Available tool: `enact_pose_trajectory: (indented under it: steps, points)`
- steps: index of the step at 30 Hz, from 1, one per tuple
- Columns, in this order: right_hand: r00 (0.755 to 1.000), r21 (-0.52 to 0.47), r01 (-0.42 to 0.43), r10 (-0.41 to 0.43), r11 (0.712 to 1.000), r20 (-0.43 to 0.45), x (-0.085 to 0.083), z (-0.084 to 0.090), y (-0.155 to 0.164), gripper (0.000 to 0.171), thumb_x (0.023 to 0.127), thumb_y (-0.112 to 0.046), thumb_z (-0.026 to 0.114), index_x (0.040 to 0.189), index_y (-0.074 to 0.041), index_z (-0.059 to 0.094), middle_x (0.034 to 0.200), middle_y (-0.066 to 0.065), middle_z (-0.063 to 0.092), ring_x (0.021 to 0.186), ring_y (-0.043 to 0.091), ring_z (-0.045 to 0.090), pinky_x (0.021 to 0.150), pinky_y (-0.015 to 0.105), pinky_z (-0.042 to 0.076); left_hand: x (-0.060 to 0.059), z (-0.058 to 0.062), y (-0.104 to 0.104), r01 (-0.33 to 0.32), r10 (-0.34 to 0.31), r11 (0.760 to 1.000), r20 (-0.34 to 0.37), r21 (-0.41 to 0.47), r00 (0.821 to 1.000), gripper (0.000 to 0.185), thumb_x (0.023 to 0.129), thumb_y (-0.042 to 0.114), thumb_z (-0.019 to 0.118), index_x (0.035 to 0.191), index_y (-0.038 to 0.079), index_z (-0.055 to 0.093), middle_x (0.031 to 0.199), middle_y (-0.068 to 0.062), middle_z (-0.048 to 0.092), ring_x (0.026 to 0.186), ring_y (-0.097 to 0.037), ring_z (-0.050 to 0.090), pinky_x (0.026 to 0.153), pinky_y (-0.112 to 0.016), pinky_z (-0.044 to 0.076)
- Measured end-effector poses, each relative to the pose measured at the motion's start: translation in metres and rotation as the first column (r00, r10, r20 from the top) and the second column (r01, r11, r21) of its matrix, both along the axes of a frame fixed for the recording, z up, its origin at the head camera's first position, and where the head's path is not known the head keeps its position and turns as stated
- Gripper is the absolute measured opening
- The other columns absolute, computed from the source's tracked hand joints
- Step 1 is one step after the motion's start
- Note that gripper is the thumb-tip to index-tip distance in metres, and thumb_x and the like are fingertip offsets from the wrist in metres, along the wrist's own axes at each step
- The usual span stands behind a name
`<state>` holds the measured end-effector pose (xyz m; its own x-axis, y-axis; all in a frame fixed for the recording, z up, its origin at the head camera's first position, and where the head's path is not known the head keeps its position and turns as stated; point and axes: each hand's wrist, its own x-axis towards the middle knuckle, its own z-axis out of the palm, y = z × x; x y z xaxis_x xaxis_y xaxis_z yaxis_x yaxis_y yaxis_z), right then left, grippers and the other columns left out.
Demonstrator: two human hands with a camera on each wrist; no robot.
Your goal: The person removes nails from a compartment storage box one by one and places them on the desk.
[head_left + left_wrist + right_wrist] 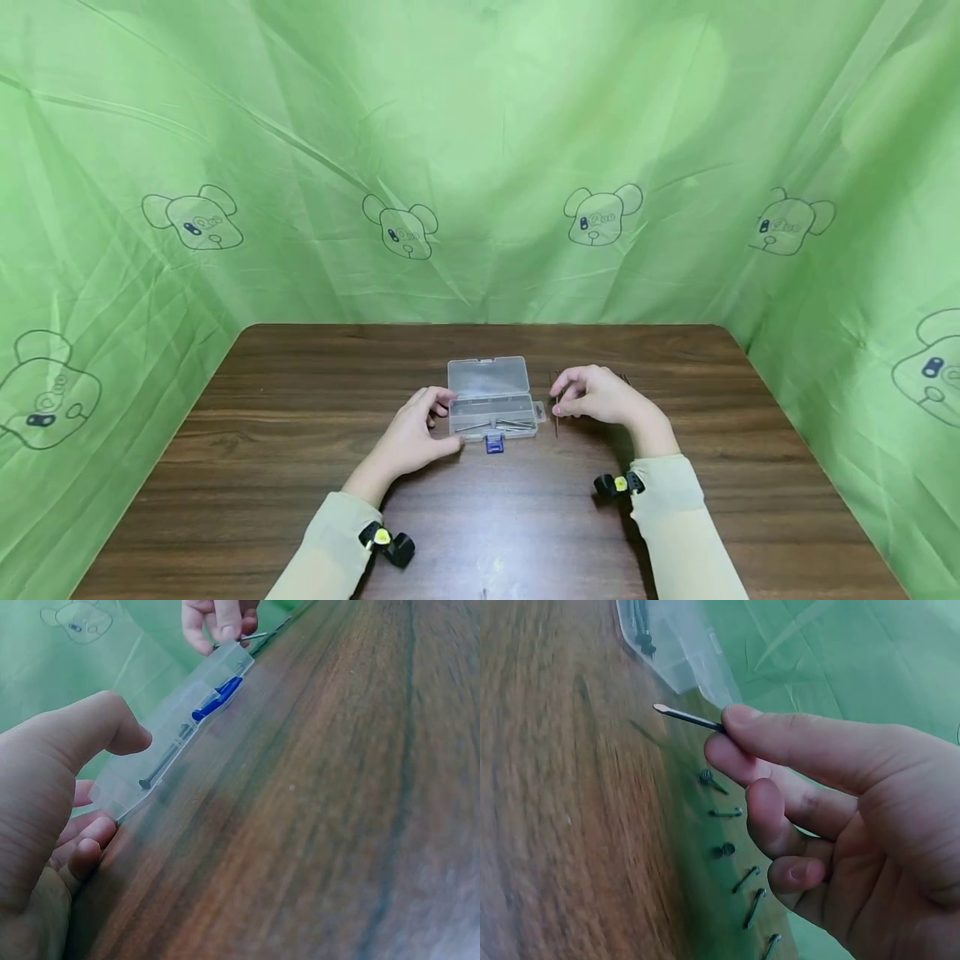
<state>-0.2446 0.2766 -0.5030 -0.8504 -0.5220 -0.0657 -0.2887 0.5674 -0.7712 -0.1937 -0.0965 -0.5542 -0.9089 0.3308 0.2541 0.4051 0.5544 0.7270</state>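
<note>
Right now I see my right hand (600, 398) at three o'clock of the clear plastic hinged box (492, 406), pinching a thin pointed metal nail (688, 718) between thumb and forefinger. It looks light, stiff and slippery, best held mid-shaft. My left hand (414, 436) cups the box's nine o'clock end, fingers curled against it.
</note>
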Motion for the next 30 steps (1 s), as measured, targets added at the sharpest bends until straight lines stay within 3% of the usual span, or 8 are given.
enact_pose_trajectory:
  steps: [11, 19, 30]
  points:
    - [0.988, 0.079, -0.014, 0.026, 0.997, -0.15, 0.019, -0.01, -0.009, 0.022, 0.095, -0.019, 0.086, 0.113, -0.01, 0.076, 0.086, -0.012, 0.075, 0.082, 0.006, 0.069, 0.08, 0.031, 0.055, 0.001, 0.002, 0.001, -0.002, 0.002, 1.0, 0.023, -0.002, 1.0, 0.065, 0.078, 0.017, 0.091, 0.138, 0.01, 0.065, 0.119, -0.002, 0.064, 0.107, -0.015, 0.062, 0.087, -0.031, 0.054]
    - [0.977, 0.111, 0.035, -0.01, 0.993, -0.215, 0.026, -0.01, -0.012, 0.021, 0.094, -0.015, 0.086, 0.11, -0.007, 0.076, 0.083, -0.01, 0.074, 0.073, 0.005, 0.067, 0.07, 0.028, 0.054, 0.0, 0.0, 0.0, -0.006, 0.006, 1.0, 0.024, -0.006, 1.0, 0.066, 0.079, 0.017, 0.092, 0.139, 0.01, 0.065, 0.119, -0.002, 0.064, 0.107, -0.015, 0.062, 0.087, -0.031, 0.055]
    - [0.976, 0.119, 0.085, -0.059, 0.989, -0.21, 0.028, -0.015, -0.007, 0.021, 0.093, -0.017, 0.087, 0.109, -0.01, 0.076, 0.081, -0.011, 0.072, 0.072, 0.005, 0.065, 0.068, 0.029, 0.052, 0.001, -0.002, 0.001, -0.004, 0.004, 1.0, 0.014, -0.008, 1.0, 0.068, 0.079, 0.02, 0.094, 0.139, 0.011, 0.065, 0.12, -0.001, 0.064, 0.107, -0.015, 0.062, 0.087, -0.031, 0.055]
